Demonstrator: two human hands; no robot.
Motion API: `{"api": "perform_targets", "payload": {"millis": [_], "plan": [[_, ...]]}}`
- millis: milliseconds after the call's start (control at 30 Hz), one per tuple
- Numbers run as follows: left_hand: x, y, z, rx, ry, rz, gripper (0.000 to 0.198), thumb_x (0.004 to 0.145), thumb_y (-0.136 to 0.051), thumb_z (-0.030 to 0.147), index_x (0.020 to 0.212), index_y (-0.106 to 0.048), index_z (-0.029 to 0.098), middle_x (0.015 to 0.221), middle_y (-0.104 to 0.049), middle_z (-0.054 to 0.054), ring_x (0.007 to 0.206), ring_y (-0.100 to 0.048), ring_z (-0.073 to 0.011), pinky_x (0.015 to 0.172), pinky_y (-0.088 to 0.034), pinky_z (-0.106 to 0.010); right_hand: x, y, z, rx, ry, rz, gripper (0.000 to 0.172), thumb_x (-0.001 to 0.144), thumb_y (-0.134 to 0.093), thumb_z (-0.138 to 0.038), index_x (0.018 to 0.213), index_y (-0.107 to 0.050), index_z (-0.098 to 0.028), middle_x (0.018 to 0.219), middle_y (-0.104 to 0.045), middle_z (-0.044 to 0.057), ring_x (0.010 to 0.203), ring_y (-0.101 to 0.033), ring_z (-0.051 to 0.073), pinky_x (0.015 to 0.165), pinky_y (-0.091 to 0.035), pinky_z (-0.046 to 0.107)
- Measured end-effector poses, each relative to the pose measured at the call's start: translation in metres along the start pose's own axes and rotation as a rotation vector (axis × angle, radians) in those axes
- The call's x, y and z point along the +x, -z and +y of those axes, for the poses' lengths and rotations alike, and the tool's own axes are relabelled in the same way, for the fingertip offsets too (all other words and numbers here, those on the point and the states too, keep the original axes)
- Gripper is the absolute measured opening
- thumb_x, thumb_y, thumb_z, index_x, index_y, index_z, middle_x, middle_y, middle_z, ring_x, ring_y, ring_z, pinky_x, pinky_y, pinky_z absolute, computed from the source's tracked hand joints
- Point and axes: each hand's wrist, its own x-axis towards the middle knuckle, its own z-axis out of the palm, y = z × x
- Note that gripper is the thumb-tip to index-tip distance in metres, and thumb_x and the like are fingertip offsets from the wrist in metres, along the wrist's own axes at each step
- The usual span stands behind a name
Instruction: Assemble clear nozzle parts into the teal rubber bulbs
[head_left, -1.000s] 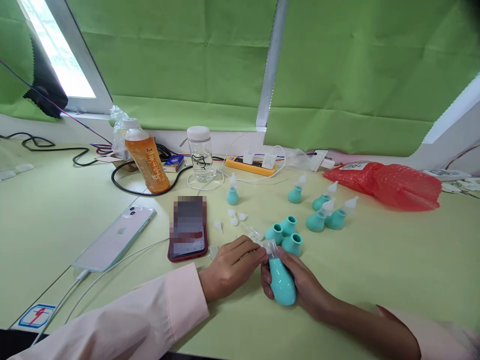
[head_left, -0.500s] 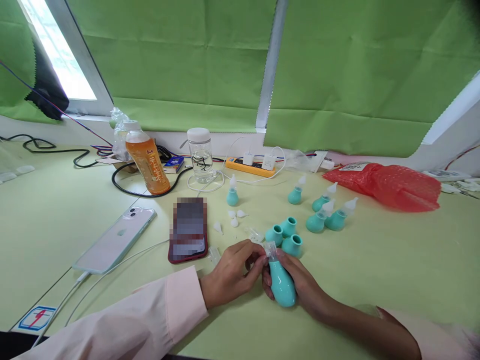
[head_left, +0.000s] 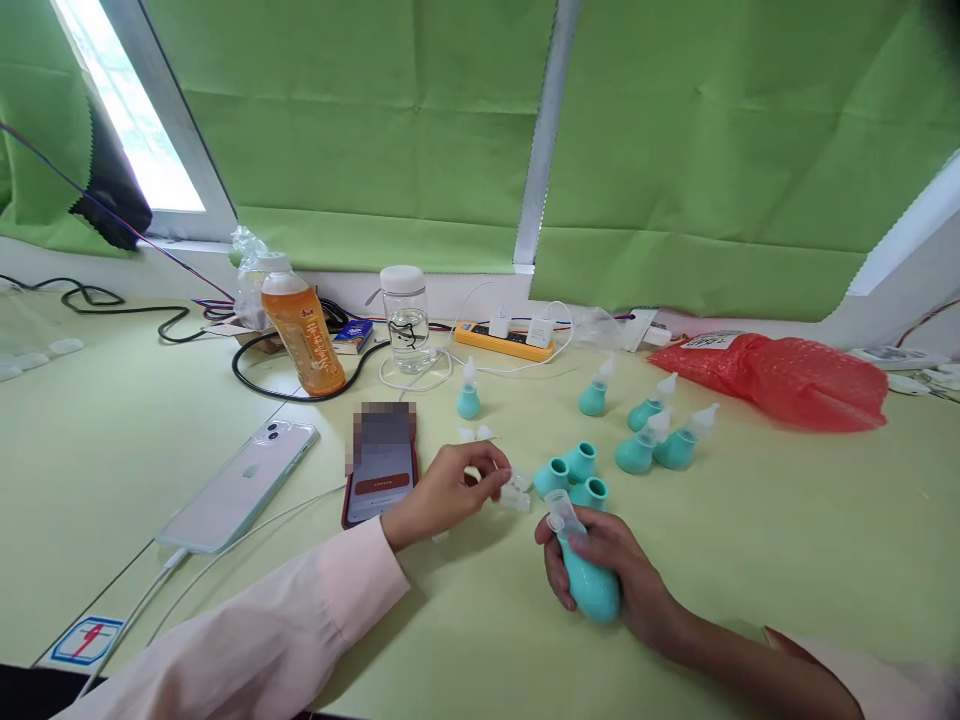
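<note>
— Gripping the teal bulb in the right hand, low on the table, fingers wrapped tight around it; clear collar poking out toward 11 o'clock.

— Any change since a second ago?

— Yes. No longer meeting at the bulb's neck: left hand pulled off to 10 o'clock, fingertips pinched almost together beside small clear pieces. Probably finished at the neck.

— Holding one?

— Cannot tell; too small and see-through. Just past, at 12, open bulbs. Phone screen blurred out, right sleeve cut off at the frame edge.
</note>
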Motion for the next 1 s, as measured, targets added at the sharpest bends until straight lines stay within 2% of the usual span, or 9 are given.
{"api": "perform_targets", "payload": {"millis": [67,133,333,500,600,700,800,933,1000], "plan": [[0.003,0.0,-0.008,0.433,-0.128,0.159,0.011,0.075,-0.047,0.019,0.073,-0.056,0.013,0.065,-0.055,-0.004,0.058,-0.049,-0.0117,0.055,-0.04,-0.024,0.0,-0.001,-0.001,-0.118,-0.053,0.007,0.021,0.066,-0.061,-0.031,0.073,-0.054,-0.012,0.052,-0.054,0.0,0.042,-0.046,0.008,0.044,-0.035,0.022],[0.005,-0.002,-0.016,0.665,-0.207,0.182,0.014,0.076,-0.044,0.013,0.073,-0.059,0.013,0.069,-0.057,-0.006,0.063,-0.051,-0.0135,0.059,-0.041,-0.025,0.0,-0.003,-0.002,-0.232,-0.108,0.008,0.019,0.065,-0.061,-0.03,0.068,-0.054,-0.013,0.054,-0.057,0.001,0.042,-0.046,0.008,0.044,-0.036,0.022],[-0.01,-0.014,-0.007,0.664,-0.361,0.269,0.02,0.081,-0.038,0.02,0.085,-0.056,0.013,0.07,-0.058,-0.006,0.063,-0.052,-0.0124,0.058,-0.041,-0.022,-0.002,-0.012,-0.005,-0.492,-0.223,0.015,0.017,0.062,-0.061,-0.026,0.061,-0.048,-0.015,0.052,-0.054,-0.002,0.045,-0.046,0.008,0.047,-0.039,0.022],[-0.028,-0.03,0.011,0.691,-0.363,-0.059,0.029,0.078,-0.039,0.035,0.06,-0.048,0.014,0.053,-0.046,-0.001,0.051,-0.041,-0.0112,0.049,-0.031,-0.023,-0.006,-0.018,-0.001,-0.722,-0.307,0.013,0.009,0.061,-0.053,-0.018,0.06,-0.045,-0.016,0.051,-0.05,-0.004,0.051,-0.049,0.01,0.049,-0.039,0.021],[-0.03,-0.036,0.012,0.458,-0.2,-0.266,0.035,0.082,-0.031,0.03,0.05,-0.037,0.015,0.046,-0.032,0.004,0.044,-0.028,-0.0067,0.044,-0.024,-0.02,-0.009,-0.02,-0.003,-0.81,-0.277,-0.043,0.01,0.064,-0.049,-0.019,0.058,-0.041,-0.017,0.051,-0.045,-0.004,0.048,-0.046,0.008,0.045,-0.035,0.018],[-0.028,-0.036,0.013,0.099,-0.023,-0.354,0.039,0.083,-0.028,0.033,0.048,-0.028,0.016,0.045,-0.024,0.006,0.043,-0.02,-0.0053,0.04,-0.019,-0.019,-0.01,-0.02,-0.011,-0.906,-0.223,-0.101,0.015,0.067,-0.047,-0.022,0.058,-0.037,-0.018,0.051,-0.039,-0.005,0.046,-0.041,0.007,0.042,-0.032,0.017],[-0.027,-0.034,0.012,-0.155,0.067,-0.364,0.04,0.08,-0.033,0.039,0.047,-0.029,0.016,0.044,-0.025,0.006,0.041,-0.021,-0.0048,0.038,-0.017,-0.019,-0.01,-0.019,-0.018,-1.074,-0.102,-0.178,0.018,0.07,-0.046,-0.022,0.056,-0.034,-0.018,0.05,-0.034,-0.006,0.046,-0.037,0.006,0.041,-0.03,0.017],[-0.021,-0.031,0.007,-0.413,0.186,-0.369,0.039,0.079,-0.028,0.041,0.046,-0.023,0.019,0.036,-0.019,0.008,0.034,-0.018,-0.0053,0.035,-0.018,-0.02,-0.015,-0.017,-0.028,-1.366,0.253,-0.389,0.013,0.074,-0.042,-0.019,0.061,-0.042,-0.018,0.055,-0.043,-0.002,0.053,-0.041,0.01,0.05,-0.034,0.021],[-0.017,-0.029,0.004,-0.375,0.192,-0.287,0.038,0.081,-0.016,0.039,0.048,-0.018,0.021,0.035,-0.014,0.009,0.034,-0.016,-0.0061,0.035,-0.02,-0.021,-0.017,-0.014,-0.04,-1.42,0.383,-0.349,0.011,0.076,-0.041,-0.02,0.066,-0.044,-0.018,0.06,-0.047,0.0,0.058,-0.044,0.012,0.058,-0.037,0.025]]}}
